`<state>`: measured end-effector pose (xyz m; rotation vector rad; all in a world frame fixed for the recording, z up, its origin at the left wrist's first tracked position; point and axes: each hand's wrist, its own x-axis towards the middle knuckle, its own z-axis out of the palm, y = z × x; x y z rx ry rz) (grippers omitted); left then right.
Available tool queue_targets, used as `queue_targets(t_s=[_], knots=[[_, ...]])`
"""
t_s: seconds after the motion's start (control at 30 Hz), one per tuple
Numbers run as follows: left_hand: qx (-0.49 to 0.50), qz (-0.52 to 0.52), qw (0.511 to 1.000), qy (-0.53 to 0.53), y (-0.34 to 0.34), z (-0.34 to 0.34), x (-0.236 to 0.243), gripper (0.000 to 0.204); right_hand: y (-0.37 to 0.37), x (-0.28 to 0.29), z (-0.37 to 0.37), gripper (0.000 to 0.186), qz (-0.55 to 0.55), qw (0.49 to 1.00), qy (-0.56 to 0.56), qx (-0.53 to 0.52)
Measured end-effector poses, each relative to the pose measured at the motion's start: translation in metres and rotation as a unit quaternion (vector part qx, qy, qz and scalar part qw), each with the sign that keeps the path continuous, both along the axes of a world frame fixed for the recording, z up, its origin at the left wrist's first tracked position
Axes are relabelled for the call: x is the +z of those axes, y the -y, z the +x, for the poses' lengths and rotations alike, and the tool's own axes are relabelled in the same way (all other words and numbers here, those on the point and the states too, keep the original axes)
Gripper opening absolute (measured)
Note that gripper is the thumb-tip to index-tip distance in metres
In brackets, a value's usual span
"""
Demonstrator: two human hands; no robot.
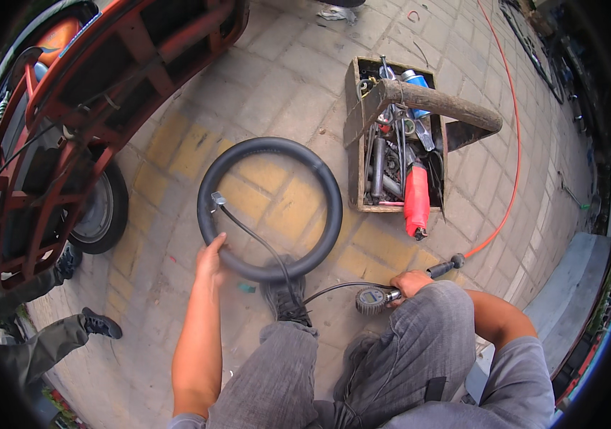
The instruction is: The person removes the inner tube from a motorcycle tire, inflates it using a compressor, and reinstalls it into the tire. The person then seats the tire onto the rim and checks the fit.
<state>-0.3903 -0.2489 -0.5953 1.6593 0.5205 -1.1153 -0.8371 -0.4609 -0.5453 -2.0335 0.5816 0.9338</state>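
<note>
Grey-and-yellow paving [295,86] carries a red vehicle [152,61] at left. Ahead, a wooden box [355,132] holds metal tools [378,170], a blue can [418,81] and a red thing [416,194] overhanging its rim. Fingers of the left hand [210,262] grasp the tube [330,214] at the left shoe [286,304]; those of the right hand [411,283] clasp the gauge [371,299].

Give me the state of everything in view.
Inner tube: round, apparently inflated
Left hand: gripping tube's lower left
Pressure gauge: held, reading illegible
Right hand: gripping gauge handle
Black hose: curved, reaching inside the ring
Red air line: connected to gauge
Wooden toolbox: open, contents jumbled
Red vehicle: tilted, frame exposed
</note>
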Motion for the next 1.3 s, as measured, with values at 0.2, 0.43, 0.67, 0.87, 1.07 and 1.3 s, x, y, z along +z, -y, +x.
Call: queue_targets(t_s=[0.2,0.43,0.67,0.87,1.07,1.3], knots=[[0.051,-0.087,0.995,0.022,0.007,-0.004,0.036,0.026,0.021,-0.002,-0.008,0.041,-0.003,0.999,0.023,0.029],[0.099,-0.076,0.992,-0.008,-0.017,-0.005,0.004,0.021,0.023,-0.031,-0.016,0.044,-0.046,0.993,0.027,0.11],[0.111,-0.057,0.992,-0.015,-0.007,-0.002,0.011,0.021,0.02,-0.025,-0.027,0.057,-0.057,0.993,0.097,0.036],[0.05,-0.029,0.997,-0.042,-0.026,0.013,-0.005,0.029,0.031,0.002,-0.031,0.074,-0.028,0.989,0.143,0.016],[-0.184,0.148,0.858,0.455,-0.02,0.015,-0.008,0.044,0.083,0.124,0.043,0.072,0.084,0.977,0.183,-0.066],[-0.337,0.154,0.767,0.523,0.021,0.028,0.007,0.051,0.114,0.28,0.158,0.067,-0.048,0.418,0.793,-0.44]])
